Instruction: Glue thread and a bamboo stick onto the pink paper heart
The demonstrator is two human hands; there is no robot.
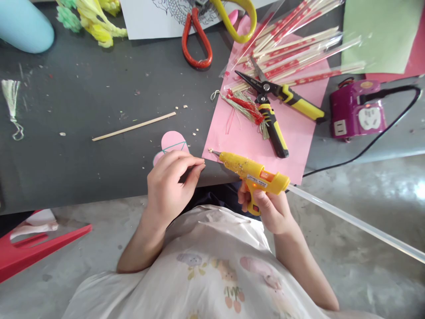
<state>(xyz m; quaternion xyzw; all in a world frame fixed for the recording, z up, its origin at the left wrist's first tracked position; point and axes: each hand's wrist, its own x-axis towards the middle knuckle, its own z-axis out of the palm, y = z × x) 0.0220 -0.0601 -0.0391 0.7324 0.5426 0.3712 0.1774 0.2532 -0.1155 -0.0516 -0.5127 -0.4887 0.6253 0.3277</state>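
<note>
My right hand (pixel 270 208) is wrapped round the handle of a yellow hot glue gun (pixel 241 166). A long clear glue stick (pixel 352 223) runs out of its back, and a whitish blob sits at its nozzle. My left hand (pixel 172 181) is closed in a pinch just left of the nozzle; what is between the fingertips, if anything, is too small to make out. Partly hidden behind that hand lies a pink paper cutout (pixel 173 141) with rounded lobes and thin teal lines. Farther left, a thin wooden stick (pixel 134 127) rests on the dark table (pixel 83 97).
Black-and-yellow pliers (pixel 274 119) and red and pale tassels (pixel 247 108) lie on pink paper (pixel 295 157). Beyond are wrapped chopsticks (pixel 288 53), red-handled scissors (pixel 197 44) and a yellow-handled tool (pixel 237 33). A purple power adapter (pixel 341 104) with a black cable stands right. A red stool (pixel 43 248) is lower left.
</note>
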